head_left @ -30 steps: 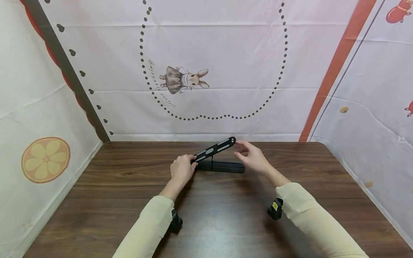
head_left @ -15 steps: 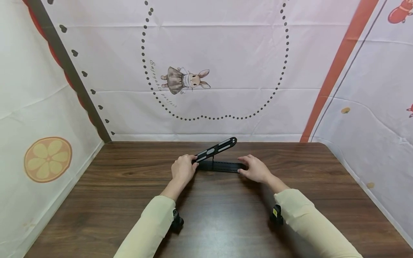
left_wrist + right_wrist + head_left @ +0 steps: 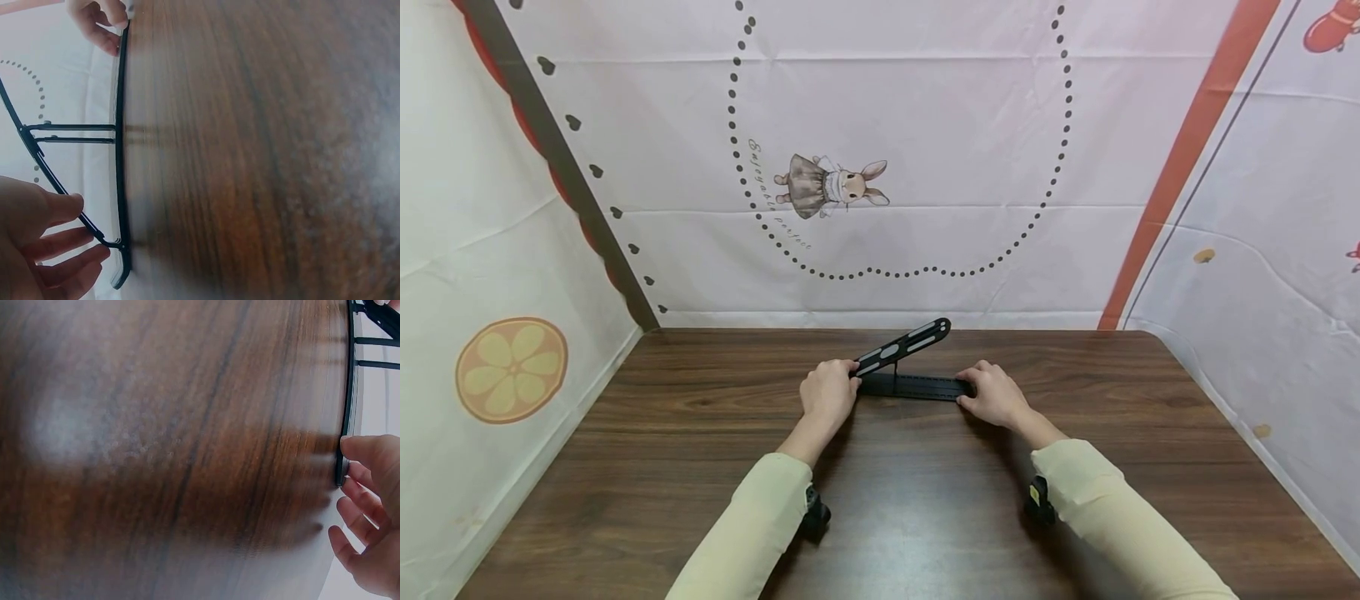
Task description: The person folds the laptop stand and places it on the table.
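Both hands are on the black folding stand now, one at each end, and it sits on the dark wood desk toward the far edge, near the printed cloth backdrop.

The stand's long axis runs side to side between the two sets of fingers. Its flat base bar lies on the desk; the slotted upper arm rises from the left end and slopes up and away to the right, propped by a thin strut about midway along.

The left hand is at the hinge end. In the left wrist view its fingers are curled around the low end of the sloping arm, just where it meets the base, so that hand is gripping the stand.

The right hand is at the opposite end. Its fingers are bent and the thumb tip touches the very tip of the base bar. Whether the other fingers pinch it from the far side I cannot tell (the bar is edge-on in the right wrist view), but it reads as a light pinch on the end.

So the raised tip of the upper arm hangs above and slightly left of the right fingers, free of both hands. Neither hand is nearer overall; each owns its end. Pale long sleeves cover both forearms.
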The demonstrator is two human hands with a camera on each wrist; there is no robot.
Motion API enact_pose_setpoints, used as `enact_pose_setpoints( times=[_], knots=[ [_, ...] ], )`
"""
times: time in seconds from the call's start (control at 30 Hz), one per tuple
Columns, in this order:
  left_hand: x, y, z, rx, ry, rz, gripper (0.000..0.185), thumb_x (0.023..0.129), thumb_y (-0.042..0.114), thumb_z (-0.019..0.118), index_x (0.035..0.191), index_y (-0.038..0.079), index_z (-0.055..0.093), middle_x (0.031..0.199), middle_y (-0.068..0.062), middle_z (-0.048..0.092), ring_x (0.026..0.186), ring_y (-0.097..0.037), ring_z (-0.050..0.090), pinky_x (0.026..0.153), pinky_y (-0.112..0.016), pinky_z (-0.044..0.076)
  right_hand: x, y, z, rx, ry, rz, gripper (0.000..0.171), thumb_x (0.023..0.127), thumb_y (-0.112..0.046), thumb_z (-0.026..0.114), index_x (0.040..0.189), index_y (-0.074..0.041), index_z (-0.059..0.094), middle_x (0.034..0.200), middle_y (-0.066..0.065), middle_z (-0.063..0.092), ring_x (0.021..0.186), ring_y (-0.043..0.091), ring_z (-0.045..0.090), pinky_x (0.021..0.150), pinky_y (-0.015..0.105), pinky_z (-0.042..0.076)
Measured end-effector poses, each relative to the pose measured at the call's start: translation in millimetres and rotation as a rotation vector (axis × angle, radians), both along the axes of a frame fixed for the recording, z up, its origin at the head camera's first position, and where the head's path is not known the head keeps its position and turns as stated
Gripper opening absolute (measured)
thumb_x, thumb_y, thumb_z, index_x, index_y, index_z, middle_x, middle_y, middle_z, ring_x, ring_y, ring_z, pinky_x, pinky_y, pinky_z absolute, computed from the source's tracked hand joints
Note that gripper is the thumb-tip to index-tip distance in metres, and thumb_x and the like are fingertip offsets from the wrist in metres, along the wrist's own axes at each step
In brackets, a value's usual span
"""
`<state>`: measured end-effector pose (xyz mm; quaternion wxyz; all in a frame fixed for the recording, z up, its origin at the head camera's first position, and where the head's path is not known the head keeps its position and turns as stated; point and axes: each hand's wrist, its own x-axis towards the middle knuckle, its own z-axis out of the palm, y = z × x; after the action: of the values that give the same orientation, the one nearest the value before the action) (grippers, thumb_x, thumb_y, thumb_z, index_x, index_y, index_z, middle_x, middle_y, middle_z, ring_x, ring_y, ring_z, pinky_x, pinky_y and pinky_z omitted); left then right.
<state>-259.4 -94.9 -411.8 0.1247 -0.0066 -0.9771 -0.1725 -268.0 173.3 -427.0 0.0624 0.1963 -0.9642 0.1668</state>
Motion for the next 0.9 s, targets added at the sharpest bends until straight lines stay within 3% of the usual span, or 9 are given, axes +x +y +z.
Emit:
enact_pose_setpoints(
  times=[0.33,0.53,0.7,0.9],
  knots=[
    [1.2,-1.2,-0.8,0.025,0.034,0.008,0.023,0.083,0.022,0.068,0.106,0.021,0.07,0.101,-0.004,0.07,0.061,-0.025,0.063,0.039,-0.027,0.036,4.1,-0.6,2.5,-0.006,-0.027,-0.008,0.034,0.078,-0.022,0.071,0.108,-0.006,0.065,0.098,0.011,0.056,0.089,0.028,0.053,0.073,0.043,0.045],
    [0.4,-0.9,-4.7,0.048,0.039,0.014,0.026,0.083,0.024,0.069,0.109,0.025,0.069,0.104,-0.005,0.069,0.044,-0.017,0.047,0.036,-0.025,0.03,9.8,0.3,2.3,0.0,-0.055,-0.023,0.033,0.077,-0.025,0.072,0.103,-0.008,0.065,0.09,0.005,0.055,0.081,0.021,0.052,0.069,0.039,0.045],
    [1.9,0.8,-6.3,0.083,0.063,0.004,0.027,0.083,0.022,0.069,0.11,0.023,0.069,0.103,-0.007,0.068,0.041,-0.015,0.042,0.034,-0.025,0.029,17.8,-2.1,1.5,0.004,-0.05,-0.032,0.032,0.075,-0.026,0.073,0.1,-0.007,0.065,0.086,0.004,0.054,0.077,0.019,0.051,0.067,0.037,0.045],
    [1.8,4.3,-9.8,0.142,0.106,0.005,0.025,0.083,0.024,0.068,0.107,0.02,0.07,0.097,-0.006,0.068,0.057,-0.02,0.056,0.043,-0.028,0.04,25.7,-5.4,1.1,-0.002,-0.065,-0.06,0.033,0.074,-0.027,0.073,0.097,-0.005,0.064,0.084,0.005,0.053,0.073,0.018,0.049,0.064,0.034,0.043]
  ],
)
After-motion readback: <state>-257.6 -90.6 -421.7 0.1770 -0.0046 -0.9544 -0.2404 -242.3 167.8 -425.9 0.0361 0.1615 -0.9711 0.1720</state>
